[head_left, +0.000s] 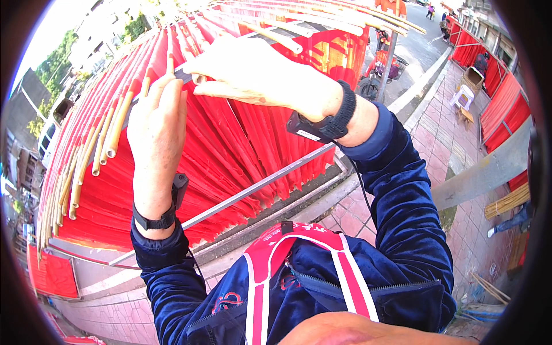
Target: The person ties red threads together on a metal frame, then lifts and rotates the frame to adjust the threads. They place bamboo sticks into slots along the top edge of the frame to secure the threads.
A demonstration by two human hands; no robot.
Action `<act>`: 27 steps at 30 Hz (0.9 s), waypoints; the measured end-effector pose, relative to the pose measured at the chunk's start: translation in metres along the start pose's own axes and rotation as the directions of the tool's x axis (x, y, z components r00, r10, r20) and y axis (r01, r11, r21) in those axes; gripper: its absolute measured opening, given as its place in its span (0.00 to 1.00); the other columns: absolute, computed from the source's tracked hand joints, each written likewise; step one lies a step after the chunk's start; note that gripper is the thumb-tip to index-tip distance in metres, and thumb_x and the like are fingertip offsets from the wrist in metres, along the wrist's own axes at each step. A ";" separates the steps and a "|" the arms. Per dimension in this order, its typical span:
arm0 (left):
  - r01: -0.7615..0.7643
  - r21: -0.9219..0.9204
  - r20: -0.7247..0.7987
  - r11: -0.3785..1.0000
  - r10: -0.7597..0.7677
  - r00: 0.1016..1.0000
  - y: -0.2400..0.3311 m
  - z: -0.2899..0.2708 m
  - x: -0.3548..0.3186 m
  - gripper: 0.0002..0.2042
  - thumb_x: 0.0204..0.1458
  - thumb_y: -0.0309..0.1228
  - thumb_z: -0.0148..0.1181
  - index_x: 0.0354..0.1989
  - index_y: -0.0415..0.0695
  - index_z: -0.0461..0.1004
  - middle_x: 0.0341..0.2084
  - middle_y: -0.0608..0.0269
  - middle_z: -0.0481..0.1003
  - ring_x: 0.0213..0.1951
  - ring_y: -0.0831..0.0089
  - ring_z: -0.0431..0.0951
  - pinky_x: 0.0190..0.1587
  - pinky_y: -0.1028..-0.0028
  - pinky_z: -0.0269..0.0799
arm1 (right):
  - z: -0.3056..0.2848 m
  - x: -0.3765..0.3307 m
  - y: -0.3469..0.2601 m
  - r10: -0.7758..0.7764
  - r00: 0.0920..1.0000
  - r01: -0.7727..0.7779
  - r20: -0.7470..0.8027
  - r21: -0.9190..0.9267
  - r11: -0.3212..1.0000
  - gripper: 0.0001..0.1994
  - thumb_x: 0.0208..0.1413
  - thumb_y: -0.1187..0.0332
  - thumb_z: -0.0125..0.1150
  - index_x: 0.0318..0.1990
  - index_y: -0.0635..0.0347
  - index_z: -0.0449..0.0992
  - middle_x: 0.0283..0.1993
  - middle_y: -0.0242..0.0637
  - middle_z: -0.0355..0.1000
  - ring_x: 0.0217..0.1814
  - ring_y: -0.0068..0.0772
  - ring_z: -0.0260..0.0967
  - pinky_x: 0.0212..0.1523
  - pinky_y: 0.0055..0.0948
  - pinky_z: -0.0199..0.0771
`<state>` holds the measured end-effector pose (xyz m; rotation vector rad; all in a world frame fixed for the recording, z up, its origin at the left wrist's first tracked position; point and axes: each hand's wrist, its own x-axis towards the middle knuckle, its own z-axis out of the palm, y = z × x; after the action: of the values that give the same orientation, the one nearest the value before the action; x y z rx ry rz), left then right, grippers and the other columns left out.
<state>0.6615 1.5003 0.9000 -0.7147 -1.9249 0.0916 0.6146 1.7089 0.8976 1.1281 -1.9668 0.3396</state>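
Long red cloth (241, 138) hangs in close folds from many bamboo poles laid side by side on a raised frame. My right hand (259, 72) reaches across at the frame's near edge. Its thumb and fingers close around the end of a bamboo pole (198, 79). Just left of it, my left hand (156, 123) is raised, fingers bent over another bamboo pole (171, 64) whose upper part shows above the fingertips. The grip itself is partly hidden behind that hand. Several more bare pole ends (111, 150) stick out on the left.
A grey metal bar (259, 181) crosses in front of the cloth, low down. At right are a metal post (489, 167), a white stool (463, 96) and more red cloth on racks (503, 109). A red scooter (380, 63) stands beyond the frame by the road.
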 end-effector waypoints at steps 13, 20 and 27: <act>0.020 -0.013 -0.067 1.000 -0.021 0.998 0.000 0.001 -0.002 0.13 0.50 0.25 0.65 0.44 0.39 0.74 0.42 0.55 0.76 0.40 0.56 0.79 0.52 0.61 0.74 | -0.072 -0.083 0.059 0.056 0.981 -0.125 -0.185 -0.388 0.913 0.12 0.57 0.70 0.62 0.48 0.59 0.79 0.45 0.39 0.77 0.50 0.42 0.73 0.51 0.35 0.74; 0.054 -0.018 -0.030 0.998 -0.055 0.998 0.003 -0.002 0.000 0.14 0.52 0.26 0.64 0.47 0.39 0.75 0.43 0.55 0.77 0.41 0.58 0.79 0.48 0.62 0.74 | -0.039 -0.102 0.100 -0.060 0.975 -0.032 -0.213 -0.405 0.914 0.11 0.53 0.74 0.61 0.45 0.62 0.79 0.46 0.46 0.76 0.48 0.46 0.75 0.52 0.39 0.75; 0.077 -0.011 -0.009 0.997 -0.077 0.997 0.003 -0.003 -0.001 0.13 0.53 0.26 0.63 0.47 0.38 0.75 0.42 0.55 0.78 0.41 0.57 0.80 0.45 0.64 0.74 | -0.026 -0.128 0.128 0.211 0.927 -0.249 -0.311 -0.088 0.965 0.11 0.55 0.76 0.60 0.45 0.64 0.79 0.46 0.46 0.77 0.48 0.46 0.75 0.53 0.37 0.75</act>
<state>0.6656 1.5018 0.8992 -0.6464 -1.9428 0.0302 0.5571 1.8718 0.8361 0.7176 -1.8216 0.4748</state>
